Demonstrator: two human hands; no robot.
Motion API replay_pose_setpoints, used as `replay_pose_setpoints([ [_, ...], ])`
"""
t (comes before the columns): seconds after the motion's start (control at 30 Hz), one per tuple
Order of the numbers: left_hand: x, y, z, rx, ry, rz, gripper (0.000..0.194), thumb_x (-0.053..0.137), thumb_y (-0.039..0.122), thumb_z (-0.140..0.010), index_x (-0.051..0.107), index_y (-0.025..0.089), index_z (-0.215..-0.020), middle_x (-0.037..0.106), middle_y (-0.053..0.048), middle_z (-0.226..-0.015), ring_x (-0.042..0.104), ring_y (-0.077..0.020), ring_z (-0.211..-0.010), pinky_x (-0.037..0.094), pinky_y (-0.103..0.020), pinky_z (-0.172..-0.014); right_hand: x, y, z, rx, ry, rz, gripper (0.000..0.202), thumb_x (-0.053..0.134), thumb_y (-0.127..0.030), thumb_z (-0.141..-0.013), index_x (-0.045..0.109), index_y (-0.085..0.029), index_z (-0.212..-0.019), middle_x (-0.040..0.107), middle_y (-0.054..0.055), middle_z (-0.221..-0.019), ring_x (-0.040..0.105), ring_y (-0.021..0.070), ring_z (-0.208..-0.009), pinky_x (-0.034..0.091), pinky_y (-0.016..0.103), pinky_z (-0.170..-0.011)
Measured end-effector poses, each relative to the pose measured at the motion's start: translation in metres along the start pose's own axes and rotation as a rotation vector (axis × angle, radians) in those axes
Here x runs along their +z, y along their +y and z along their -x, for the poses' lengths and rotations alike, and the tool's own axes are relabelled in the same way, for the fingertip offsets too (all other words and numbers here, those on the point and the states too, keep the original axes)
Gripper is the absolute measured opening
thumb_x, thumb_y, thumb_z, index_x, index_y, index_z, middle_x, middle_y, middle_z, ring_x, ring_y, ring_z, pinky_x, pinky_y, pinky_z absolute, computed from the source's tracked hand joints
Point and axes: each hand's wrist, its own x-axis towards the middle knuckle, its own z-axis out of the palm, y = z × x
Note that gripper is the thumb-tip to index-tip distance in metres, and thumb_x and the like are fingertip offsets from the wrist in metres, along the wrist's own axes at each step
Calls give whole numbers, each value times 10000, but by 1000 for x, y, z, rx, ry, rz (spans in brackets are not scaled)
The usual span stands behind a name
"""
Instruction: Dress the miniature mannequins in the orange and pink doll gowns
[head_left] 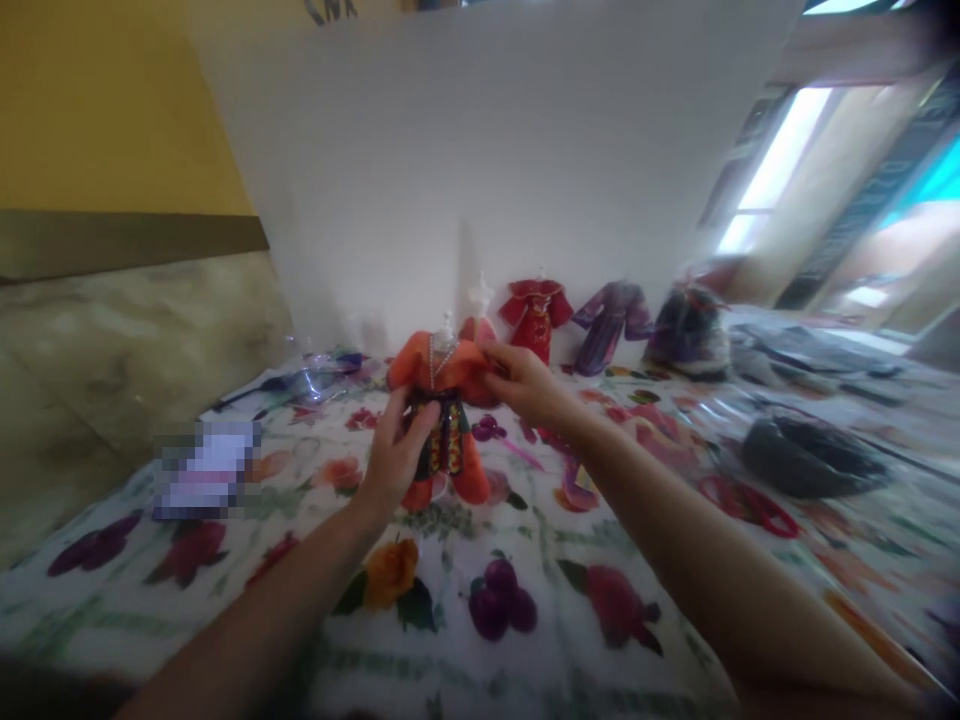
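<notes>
An orange doll outfit [431, 365] with a beaded V neckline and a dark patterned front panel stands upright on a small white dress form [448, 330]. At its left side, my left hand [394, 445] grips the waist, the thumb lying across the dark panel and the fingers partly hidden behind. My right hand [525, 380] pinches the sleeve on the right between thumb and fingers. Just behind, a second white dress form [480, 295] with a pinkish garment is partly covered by the orange outfit.
Along the white backboard [487, 150] stand a red doll dress [538, 310], a purple doll robe [611, 325] and a dark wrapped bundle [690, 330]. Red-handled scissors [750, 505] and a black pouch-like item [806, 455] lie right on the flowered tablecloth [465, 640]; a blurred-out phone-like object [210, 470] lies left.
</notes>
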Motion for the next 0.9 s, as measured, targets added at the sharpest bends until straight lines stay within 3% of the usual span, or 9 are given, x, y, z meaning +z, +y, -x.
replay_pose_setpoints([
  [0.1,2,-2,-4,-7,18,22,285,639,424,-879,611,224,-1079,644,-22,-993,627,-187,-904,537,-290,-789,-2,-3,-4,-11,8,25,131,457,-85,-763,422,-196,-702,388,-44,-659,372,95,-602,288,253,-562],
  [0.67,10,-2,-10,-29,101,79,275,699,388,-839,613,240,-1054,647,1,-953,624,-158,-836,513,-264,-721,-4,-24,-2,29,-39,34,157,495,-106,-818,426,-191,-705,419,-41,-628,388,98,-600,284,271,-583],
  [0.9,11,-1,-11,10,136,65,389,721,401,-827,616,231,-1161,668,-33,-1087,628,-208,-1014,510,-319,-889,-3,-28,-1,43,-85,47,101,551,-221,-842,483,-183,-777,468,-38,-655,396,93,-598,277,260,-565],
])
